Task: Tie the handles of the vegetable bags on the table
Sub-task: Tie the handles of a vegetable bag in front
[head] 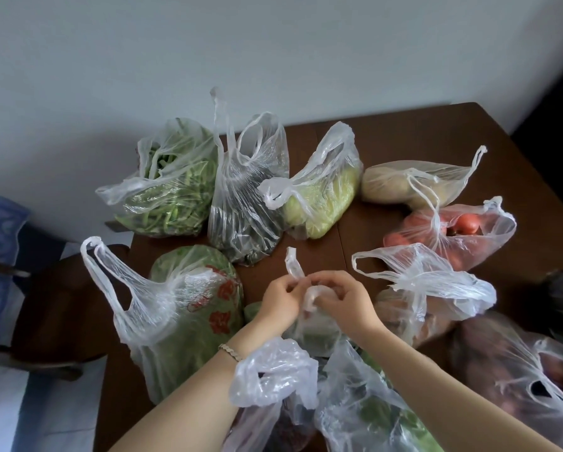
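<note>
The bag handles (pixel 294 267) feel thin, slippery and soft, so my left hand (pixel 278 298) and right hand (pixel 345 296) each pinch one near its twisted end.

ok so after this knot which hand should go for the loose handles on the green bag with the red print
Left. The left hand is on the green bag's side, and its loose handles stand further left; the right hand would have to cross over. Both now pinch the middle bag's handles.

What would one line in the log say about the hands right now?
step: tying handles | left hand: pinches clear plastic bag handle | right hand: grips other handle loop | place: above brown wooden table
</note>
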Available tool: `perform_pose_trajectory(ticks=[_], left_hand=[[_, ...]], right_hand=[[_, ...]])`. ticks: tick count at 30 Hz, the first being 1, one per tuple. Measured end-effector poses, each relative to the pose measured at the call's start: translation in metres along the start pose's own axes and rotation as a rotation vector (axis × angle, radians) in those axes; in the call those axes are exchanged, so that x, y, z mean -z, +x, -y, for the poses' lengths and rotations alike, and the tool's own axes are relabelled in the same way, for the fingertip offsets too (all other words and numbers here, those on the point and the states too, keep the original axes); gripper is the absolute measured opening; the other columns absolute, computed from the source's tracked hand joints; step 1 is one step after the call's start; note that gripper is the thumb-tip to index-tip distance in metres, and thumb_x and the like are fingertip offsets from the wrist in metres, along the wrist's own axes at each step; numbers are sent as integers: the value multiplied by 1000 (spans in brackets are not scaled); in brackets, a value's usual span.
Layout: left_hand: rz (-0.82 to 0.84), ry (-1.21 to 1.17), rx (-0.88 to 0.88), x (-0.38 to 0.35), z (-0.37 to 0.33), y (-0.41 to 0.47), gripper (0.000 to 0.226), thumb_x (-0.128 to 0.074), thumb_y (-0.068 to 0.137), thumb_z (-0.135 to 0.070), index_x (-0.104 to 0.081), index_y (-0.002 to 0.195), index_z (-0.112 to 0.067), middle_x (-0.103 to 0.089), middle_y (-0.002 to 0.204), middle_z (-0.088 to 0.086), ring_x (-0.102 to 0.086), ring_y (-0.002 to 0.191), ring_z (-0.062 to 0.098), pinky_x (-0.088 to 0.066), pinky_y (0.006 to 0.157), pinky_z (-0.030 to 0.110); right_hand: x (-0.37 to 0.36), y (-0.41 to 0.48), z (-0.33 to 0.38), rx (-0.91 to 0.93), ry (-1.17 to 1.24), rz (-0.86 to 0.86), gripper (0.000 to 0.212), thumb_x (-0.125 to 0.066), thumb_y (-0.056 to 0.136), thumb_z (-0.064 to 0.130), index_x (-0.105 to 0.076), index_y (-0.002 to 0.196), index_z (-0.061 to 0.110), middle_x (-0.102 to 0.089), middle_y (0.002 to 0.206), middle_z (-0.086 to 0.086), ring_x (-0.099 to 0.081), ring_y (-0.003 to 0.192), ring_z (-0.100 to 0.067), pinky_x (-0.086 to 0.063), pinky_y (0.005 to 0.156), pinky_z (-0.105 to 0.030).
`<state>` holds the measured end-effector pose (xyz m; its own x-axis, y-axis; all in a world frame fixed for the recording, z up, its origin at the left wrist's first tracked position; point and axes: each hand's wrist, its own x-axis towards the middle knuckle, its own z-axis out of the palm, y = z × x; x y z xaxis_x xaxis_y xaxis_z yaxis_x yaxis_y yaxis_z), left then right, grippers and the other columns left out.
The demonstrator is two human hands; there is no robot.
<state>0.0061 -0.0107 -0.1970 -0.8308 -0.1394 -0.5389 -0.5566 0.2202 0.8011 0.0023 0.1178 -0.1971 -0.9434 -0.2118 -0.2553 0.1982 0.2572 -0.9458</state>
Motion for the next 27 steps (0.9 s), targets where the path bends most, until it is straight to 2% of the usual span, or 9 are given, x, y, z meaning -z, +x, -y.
perform_pose_trajectory(ticks=[3,5,8,11,14,18,22,24,27], left_hand=[[-29,-69,68,1,-5,0,24,-51,94,-28,-61,75,-19,-64,72,4,-60,65,14,-49,64,25],[-6,-203,163,3,-8,2,24,-52,93,-30,-64,76,-17,-66,76,7,-62,72,20,-50,70,31],[2,-247,272,6,-10,3,29,-49,94,-31,-64,76,-15,-65,71,6,-62,66,20,-52,63,25],[-52,-352,348,9,-3,6,29,-49,95,-30,-65,75,-16,-67,75,10,-63,77,29,-52,87,43],[-47,-448,387,8,-3,2,30,-49,95,-30,-65,77,-13,-68,76,10,-63,78,27,-49,93,44],[-89,-862,491,2,-10,6,35,-42,98,-24,-54,72,-4,-68,56,8,-66,64,21,-54,65,37],[-235,-1089,495,25,-5,21,39,-36,100,-23,-40,63,-9,-37,32,-3,-36,24,8,-42,52,24],[-297,-1099,478,39,9,29,42,-34,101,-21,-34,61,-10,-28,32,-3,-25,23,8,-42,53,26],[-298,-870,378,37,17,29,40,-37,101,-26,-38,65,-8,-31,45,1,-28,24,7,-37,37,19]], right_hand=[[1,-2,-4,232,-305,94,19,-58,82,-3,-70,91,10,-46,97,7,-49,86,-1,-37,76,-4],[1,-3,-4,250,-322,130,17,-53,85,-3,-65,87,9,-42,105,7,-45,99,2,-34,84,-5],[1,-7,6,129,-74,-10,21,-48,89,2,-59,79,17,-50,103,12,-50,97,1,-38,84,-14],[4,-3,16,-123,196,-199,38,-41,95,34,-66,74,15,-66,85,5,-59,84,-8,-45,80,-23],[8,1,19,-181,321,-201,63,-34,97,40,-55,43,16,-63,59,3,-63,82,-22,-44,86,-33],[4,2,26,-172,457,-230,52,-36,97,31,-31,49,15,-33,42,4,-42,56,-20,-42,70,-31],[17,-3,10,-196,117,-144,56,-33,97,37,-31,45,17,-36,41,5,-36,51,-17,-37,66,-33],[32,-7,-9,-279,8,-148,58,-36,95,44,-35,43,18,-39,39,5,-39,50,-18,-38,69,-37],[39,-11,-20,-295,-159,-156,52,-37,95,44,-38,52,15,-44,46,2,-41,50,-17,-40,64,-33]])
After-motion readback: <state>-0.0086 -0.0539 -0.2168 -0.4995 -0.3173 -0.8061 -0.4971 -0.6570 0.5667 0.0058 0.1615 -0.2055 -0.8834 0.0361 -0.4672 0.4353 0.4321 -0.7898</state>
